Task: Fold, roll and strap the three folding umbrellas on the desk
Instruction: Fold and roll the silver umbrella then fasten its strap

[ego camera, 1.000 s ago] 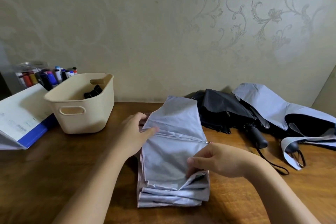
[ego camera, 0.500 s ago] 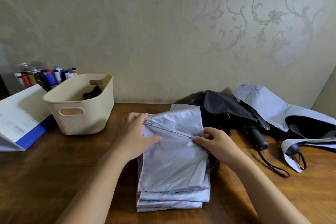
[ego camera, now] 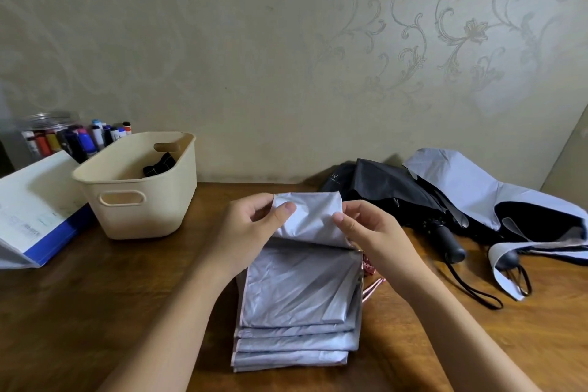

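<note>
Fabric of the silver umbrella [ego camera: 299, 293] lies in flat, creased panels stacked on the wooden bench [ego camera: 95, 302]. Its near edges are stepped in layers, with thin pink trim down the left side and a pink cord [ego camera: 373, 288] at the right. The cloth is smooth, with a dull sheen.

The top panel is lifted at its far end. The left hand [ego camera: 254, 229] pinches the left corner between thumb and curled fingers. The right hand [ego camera: 372, 232] pinches the right corner the same way, so the flap curves up off the stack.

To the right, near the wall, a black umbrella [ego camera: 388, 188] lies loose and crumpled, its matte handle [ego camera: 447, 240] and looped wrist cord pointing toward the near edge. Touching it, a pale blue umbrella [ego camera: 471, 194] with black lining sprawls unfolded.

On the left stands a cream plastic basket [ego camera: 140, 200] with cut-out handles and something dark inside. Behind it is a clear jar of markers [ego camera: 57, 140], and beside it a white and blue folder [ego camera: 35, 210].
</note>
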